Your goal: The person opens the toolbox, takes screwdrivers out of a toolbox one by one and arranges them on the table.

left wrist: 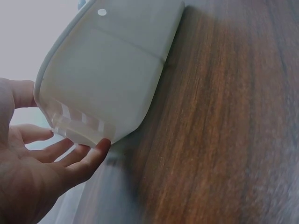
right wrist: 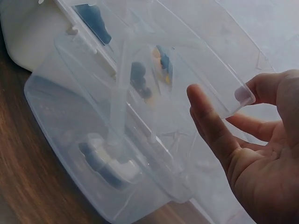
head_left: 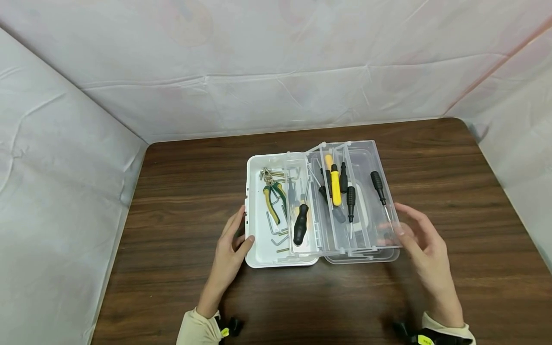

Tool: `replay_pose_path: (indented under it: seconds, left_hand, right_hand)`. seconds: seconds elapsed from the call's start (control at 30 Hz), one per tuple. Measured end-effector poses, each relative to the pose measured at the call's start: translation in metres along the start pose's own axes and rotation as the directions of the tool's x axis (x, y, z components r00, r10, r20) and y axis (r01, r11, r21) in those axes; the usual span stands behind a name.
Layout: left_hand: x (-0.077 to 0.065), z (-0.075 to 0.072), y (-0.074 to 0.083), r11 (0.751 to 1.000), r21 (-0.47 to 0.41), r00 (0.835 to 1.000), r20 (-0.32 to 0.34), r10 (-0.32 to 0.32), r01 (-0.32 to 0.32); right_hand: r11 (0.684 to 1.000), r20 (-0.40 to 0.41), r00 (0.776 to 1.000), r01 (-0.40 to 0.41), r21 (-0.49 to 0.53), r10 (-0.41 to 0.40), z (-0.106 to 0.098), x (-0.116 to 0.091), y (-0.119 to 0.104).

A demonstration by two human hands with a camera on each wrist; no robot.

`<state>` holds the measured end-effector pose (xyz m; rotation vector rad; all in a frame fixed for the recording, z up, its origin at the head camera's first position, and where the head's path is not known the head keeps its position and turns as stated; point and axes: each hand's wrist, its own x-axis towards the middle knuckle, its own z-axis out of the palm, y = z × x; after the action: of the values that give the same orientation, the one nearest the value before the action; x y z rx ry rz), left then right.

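A plastic toolbox stands unfolded, with a white base (head_left: 258, 256), a clear tray (head_left: 362, 189) raised over its right part, and a clear lid (head_left: 390, 255) lying at the right. My left hand (head_left: 230, 249) grips the base's left side, thumb at the rim and fingers along the outer wall. With thumb above and fingers below, my right hand (right wrist: 252, 135) pinches the tray's right corner. Pliers (head_left: 273, 196) with green and yellow handles and several hex keys (head_left: 271, 224) lie in the base. The tray carries a black screwdriver (head_left: 300, 225), a yellow-handled tool (head_left: 335, 184) and several other black-handled screwdrivers (head_left: 377, 182).
A dark wood-grain table (head_left: 185, 191) supports the toolbox. White sheeting (head_left: 276, 96) hangs behind the table and at both sides. In the right wrist view, a pale and dark object (right wrist: 110, 161) shows blurred through the clear lid.
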<state>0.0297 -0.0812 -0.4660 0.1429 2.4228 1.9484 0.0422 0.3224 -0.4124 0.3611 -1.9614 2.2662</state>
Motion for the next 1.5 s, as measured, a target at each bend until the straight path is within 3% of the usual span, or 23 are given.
replay_pose_path:
  seconds: [0.2, 0.3, 0.5, 0.73, 1.2, 1.33, 1.5]
  left_hand:
    - [0.0, -0.001, 0.0, 1.0, 0.001, 1.0, -0.002, 0.001, -0.001]
    - [0.0, -0.001, -0.001, 1.0, 0.005, 1.0, 0.001, 0.003, -0.003]
    - [0.0, -0.001, -0.002, 1.0, 0.017, 1.0, 0.004, 0.0, 0.0]
    - [0.001, -0.003, -0.001, 1.0, 0.012, 1.0, -0.004, -0.003, 0.003]
    - [-0.002, -0.003, -0.002, 1.0, 0.024, 1.0, -0.003, 0.005, -0.005]
    - [-0.002, -0.002, -0.003, 1.0, 0.012, 1.0, 0.002, 0.011, -0.011]
    - [-0.001, -0.001, -0.004, 1.0, -0.002, 1.0, 0.006, 0.009, -0.009]
  right_hand:
    - [0.983, -0.043, 0.992, -0.123, -0.135, 0.119, -0.005, 0.016, -0.003]
    - [0.983, -0.036, 0.99, -0.143, -0.119, 0.14, -0.008, 0.026, -0.003]
    - [0.961, -0.068, 0.984, -0.174, -0.217, 0.164, -0.014, 0.05, -0.004]
    - [0.968, 0.0, 0.983, -0.182, -0.17, 0.184, -0.022, 0.082, 0.001]
    - [0.879, 0.018, 0.962, -0.24, -0.412, 0.271, -0.031, 0.139, 0.015]
    - [0.934, 0.022, 0.968, -0.237, -0.267, 0.252, -0.033, 0.145, 0.025]
    - [0.988, 0.054, 0.989, -0.134, -0.076, 0.139, -0.034, 0.15, 0.037]
